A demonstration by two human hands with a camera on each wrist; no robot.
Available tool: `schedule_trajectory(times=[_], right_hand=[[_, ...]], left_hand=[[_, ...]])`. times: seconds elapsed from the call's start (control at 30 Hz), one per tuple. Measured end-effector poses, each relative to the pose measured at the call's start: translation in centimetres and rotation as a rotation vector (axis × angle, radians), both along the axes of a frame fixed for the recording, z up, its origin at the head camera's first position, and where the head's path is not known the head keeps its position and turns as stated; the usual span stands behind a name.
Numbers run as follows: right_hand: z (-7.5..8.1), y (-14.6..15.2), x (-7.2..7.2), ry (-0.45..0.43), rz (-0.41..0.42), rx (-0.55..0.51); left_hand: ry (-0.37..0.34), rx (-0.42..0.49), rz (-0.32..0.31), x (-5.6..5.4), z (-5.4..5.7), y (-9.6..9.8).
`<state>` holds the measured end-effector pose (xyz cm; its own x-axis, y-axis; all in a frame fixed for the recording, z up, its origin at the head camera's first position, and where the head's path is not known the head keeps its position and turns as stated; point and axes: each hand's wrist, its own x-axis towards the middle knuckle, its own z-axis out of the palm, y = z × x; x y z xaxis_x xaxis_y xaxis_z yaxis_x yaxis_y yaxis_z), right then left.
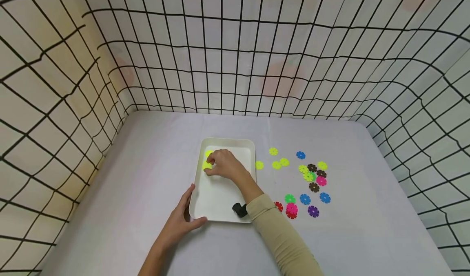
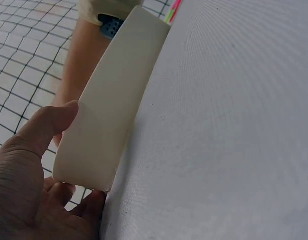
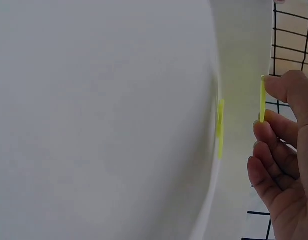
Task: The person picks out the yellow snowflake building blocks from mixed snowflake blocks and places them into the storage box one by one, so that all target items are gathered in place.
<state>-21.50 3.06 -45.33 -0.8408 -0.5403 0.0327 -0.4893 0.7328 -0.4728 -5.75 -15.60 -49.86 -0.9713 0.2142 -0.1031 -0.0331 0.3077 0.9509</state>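
Observation:
A shallow white tray (image 1: pixel 220 198) lies on the table. My left hand (image 1: pixel 180 221) grips its near left corner; in the left wrist view the thumb (image 2: pixel 63 115) lies against one wall and the fingers bend round the corner. Over the tray's far left part is my right hand (image 1: pixel 227 166). Its thumb and fingertips pinch a thin yellow notched disc (image 3: pixel 263 100), seen edge-on in the right wrist view. More yellow notched discs (image 3: pixel 221 130) lie in the tray along its wall, partly overlapping.
Right of the tray lie several loose notched discs: yellow ones (image 1: pixel 273 151), a mixed cluster (image 1: pixel 313 187) and blue, green, pink, red and purple ones (image 1: pixel 313 211) nearer. A black wire grid (image 1: pixel 240 60) fences the table's back and sides. A black device (image 1: pixel 239 209) sits at the right wrist.

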Motion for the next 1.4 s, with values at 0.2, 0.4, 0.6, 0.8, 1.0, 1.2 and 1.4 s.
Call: schedule_trajectory(times=[0.2, 0.4, 0.6, 0.8, 1.0, 1.2, 1.4], right_hand=[[-0.5, -0.1, -0.1, 0.005, 0.014, 0.005], [-0.8, 0.0, -0.2, 0.034, 0.034, 0.032], [-1.0, -0.1, -0.3, 0.053, 0.054, 0.068], [-1.2, -0.1, -0.2, 0.051, 0.06, 0.074], [-1.3, -0.3, -0.2, 0.026, 0.076, 0.099], [-1.6, -0.6, -0.2, 0.037, 0.102, 0.138], [-1.7, -0.8, 0.0, 0.069, 0.116, 0.125]], left_hand=[[0.007, -0.012, -0.002, -0.1, 0.0, 0.0], [0.005, 0.008, -0.005, -0.2, -0.1, 0.0], [-0.002, 0.011, -0.008, -0.2, -0.2, 0.0], [0.005, 0.005, -0.008, -0.3, -0.2, 0.0], [0.008, 0.013, -0.016, -0.3, -0.1, 0.0], [0.008, 0.027, -0.016, -0.4, -0.2, 0.1], [0.008, 0.026, -0.011, -0.2, -0.1, 0.2]])
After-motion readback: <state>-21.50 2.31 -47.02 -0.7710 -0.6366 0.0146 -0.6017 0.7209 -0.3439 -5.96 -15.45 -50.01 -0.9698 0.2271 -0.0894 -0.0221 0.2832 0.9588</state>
